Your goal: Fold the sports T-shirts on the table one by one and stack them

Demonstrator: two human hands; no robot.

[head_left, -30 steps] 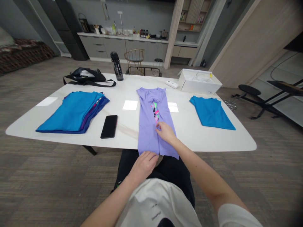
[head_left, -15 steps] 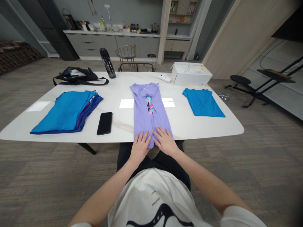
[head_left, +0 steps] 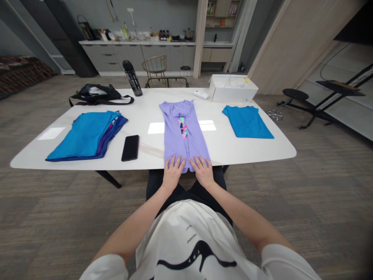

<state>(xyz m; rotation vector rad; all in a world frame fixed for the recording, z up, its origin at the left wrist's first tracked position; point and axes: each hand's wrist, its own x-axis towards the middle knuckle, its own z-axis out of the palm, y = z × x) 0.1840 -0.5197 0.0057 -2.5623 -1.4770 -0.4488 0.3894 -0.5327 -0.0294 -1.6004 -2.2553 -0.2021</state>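
A lavender garment point(head_left: 173, 134) lies lengthwise on the white table point(head_left: 148, 153), its sides folded inward with a colourful print showing between them. Its lower end hangs slightly over the front edge. My left hand point(head_left: 174, 171) rests flat on the lower left part, fingers spread. On the lower right part lies my right hand point(head_left: 203, 170), also with spread fingers. A stack of blue garments point(head_left: 87, 132) is to the left, with purple and dark blue layers beneath the top one. One folded blue garment point(head_left: 248, 121) lies at the right.
A black phone point(head_left: 130, 148) lies between the stack and the lavender garment. Along the back are a black bag point(head_left: 97, 93), a dark bottle point(head_left: 132, 79), a small white device point(head_left: 201, 95) and a white box point(head_left: 233, 89). A chair point(head_left: 155, 65) stands behind the table.
Both hands are still on the garment's lower end, my right hand turned a little straighter. The view has shifted slightly.
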